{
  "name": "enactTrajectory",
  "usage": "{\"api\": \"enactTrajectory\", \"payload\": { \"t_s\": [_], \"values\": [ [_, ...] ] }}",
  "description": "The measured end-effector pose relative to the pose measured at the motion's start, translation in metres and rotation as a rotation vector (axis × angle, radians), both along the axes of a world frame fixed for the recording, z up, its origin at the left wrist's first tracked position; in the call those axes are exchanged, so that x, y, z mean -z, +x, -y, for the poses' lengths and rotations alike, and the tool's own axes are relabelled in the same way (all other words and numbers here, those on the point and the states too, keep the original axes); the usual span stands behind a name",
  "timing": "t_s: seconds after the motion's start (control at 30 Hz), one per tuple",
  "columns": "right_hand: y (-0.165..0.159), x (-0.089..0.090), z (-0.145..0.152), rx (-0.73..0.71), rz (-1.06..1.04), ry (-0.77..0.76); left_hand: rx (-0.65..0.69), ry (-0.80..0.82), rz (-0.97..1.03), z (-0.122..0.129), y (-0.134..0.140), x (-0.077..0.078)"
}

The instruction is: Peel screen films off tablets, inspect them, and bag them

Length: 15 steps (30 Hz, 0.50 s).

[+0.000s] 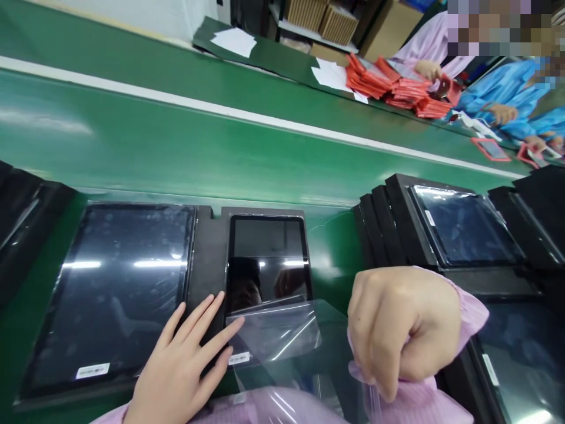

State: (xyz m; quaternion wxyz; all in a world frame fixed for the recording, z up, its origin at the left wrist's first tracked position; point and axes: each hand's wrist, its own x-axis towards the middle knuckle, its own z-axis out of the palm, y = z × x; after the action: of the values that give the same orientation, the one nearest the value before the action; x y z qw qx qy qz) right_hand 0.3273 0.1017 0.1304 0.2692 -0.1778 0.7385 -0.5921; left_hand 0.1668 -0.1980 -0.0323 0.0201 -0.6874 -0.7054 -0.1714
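In front of me lies a black tablet (269, 253) in a dark tray, its glossy upper screen showing reflections. A clear plastic film (282, 330) covers its lower part and stretches toward the right. My right hand (401, 330) is closed in a pinch on the film's edge, to the right of the tablet. My left hand (185, 359) rests with spread fingers at the tablet's lower left, one fingertip touching the film. Beside it on the left lies a larger tablet (128, 277) with a white label near its bottom edge.
Stacked dark trays (379, 224) stand on the right, with another tablet (463, 224) on top. More dark trays (30, 218) are at the far left. Across the green bench (176, 147), people in pink and blue sleeves handle red cases (397, 88); white papers (233, 41) lie there.
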Motion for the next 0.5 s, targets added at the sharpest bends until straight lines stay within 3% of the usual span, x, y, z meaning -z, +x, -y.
{"api": "enactTrajectory", "payload": {
  "t_s": [0.07,0.1,0.17,0.27,0.33,0.4,0.5],
  "values": [
    [-0.002,0.003,0.001,0.090,-0.048,-0.034,-0.013,-0.003,0.001,-0.001,0.001,-0.001],
    [-0.003,0.006,0.001,0.206,-0.091,-0.017,-0.019,-0.007,0.004,-0.001,0.001,-0.002],
    [-0.009,0.017,0.002,0.592,-0.189,0.127,-0.033,-0.009,0.012,-0.002,0.002,-0.004],
    [-0.014,0.048,0.004,1.246,-0.303,0.495,-0.063,-0.008,0.021,-0.003,0.003,-0.006],
    [-0.010,0.074,0.009,1.518,-0.322,0.632,-0.085,-0.005,0.019,-0.004,0.003,-0.008],
    [0.000,0.100,0.018,1.626,-0.211,0.650,-0.100,0.003,0.019,-0.005,0.004,-0.008],
    [0.021,0.127,0.042,1.587,0.128,0.620,-0.110,0.014,0.034,-0.007,0.006,-0.009]
  ]
}}
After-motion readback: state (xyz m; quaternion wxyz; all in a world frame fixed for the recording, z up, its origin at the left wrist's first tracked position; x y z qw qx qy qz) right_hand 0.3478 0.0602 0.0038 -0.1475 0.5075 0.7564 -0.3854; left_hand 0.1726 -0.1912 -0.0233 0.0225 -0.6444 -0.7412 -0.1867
